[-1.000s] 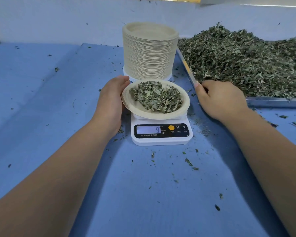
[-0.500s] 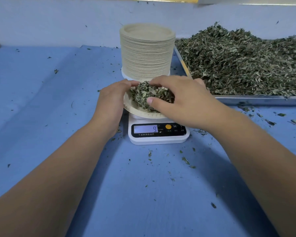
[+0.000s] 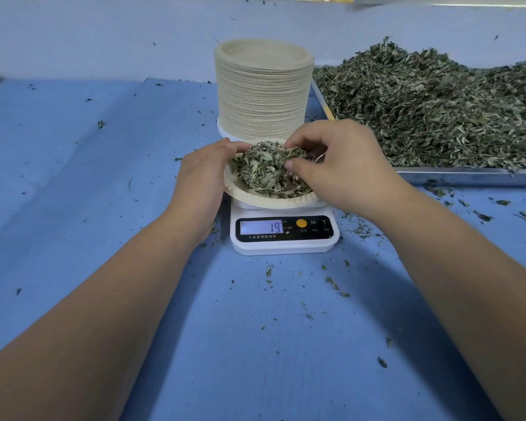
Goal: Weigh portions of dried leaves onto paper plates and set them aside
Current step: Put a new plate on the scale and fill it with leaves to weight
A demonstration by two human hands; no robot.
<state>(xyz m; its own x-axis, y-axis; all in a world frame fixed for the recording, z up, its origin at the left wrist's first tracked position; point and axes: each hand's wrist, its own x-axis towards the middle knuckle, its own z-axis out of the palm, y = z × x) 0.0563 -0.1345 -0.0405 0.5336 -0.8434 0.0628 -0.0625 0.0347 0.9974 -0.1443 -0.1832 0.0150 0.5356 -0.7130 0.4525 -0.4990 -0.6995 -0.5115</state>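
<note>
A paper plate (image 3: 264,199) heaped with dried leaves (image 3: 263,170) sits on a white digital scale (image 3: 283,230) whose display reads 19. My left hand (image 3: 202,177) holds the plate's left rim, thumb over the edge. My right hand (image 3: 336,164) is over the plate's right side, its thumb and fingers pinching leaves on the heap. The plate's right rim is hidden under that hand.
A tall stack of paper plates (image 3: 263,89) stands just behind the scale. A metal tray (image 3: 468,177) piled with dried leaves (image 3: 438,107) fills the right. Leaf crumbs are scattered on the blue cloth (image 3: 88,208) around the scale.
My right hand came from the tray's corner onto the plate and now pinches leaves there. The heap is taller and the scale went from 9 to 19. My left hand stayed on the rim.
</note>
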